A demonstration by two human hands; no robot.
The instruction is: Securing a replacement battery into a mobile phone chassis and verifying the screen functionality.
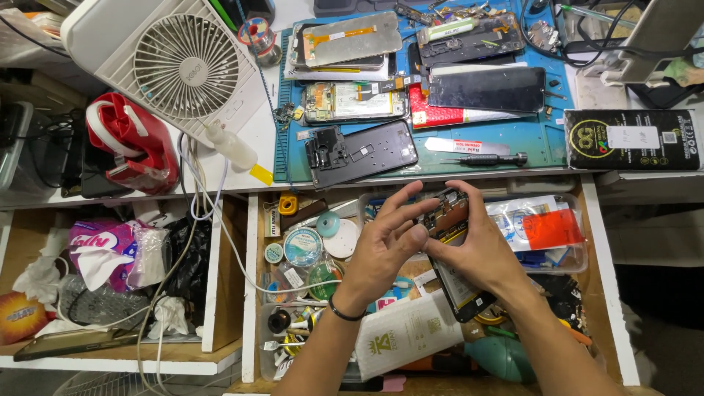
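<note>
Both my hands hold an opened phone with its back off, over the open drawer. My right hand grips the phone's body from the right side and underneath. My left hand presses its thumb and fingertips on the upper end of the phone, where the circuit board shows. The lower end of the phone sticks out below my right palm. A black band circles my left wrist.
A blue work mat on the desk carries several dismantled phones, a black back frame and a screwdriver. A white fan stands at the upper left. The open drawer holds wire spools, tape rolls and packets. A black box lies at the right.
</note>
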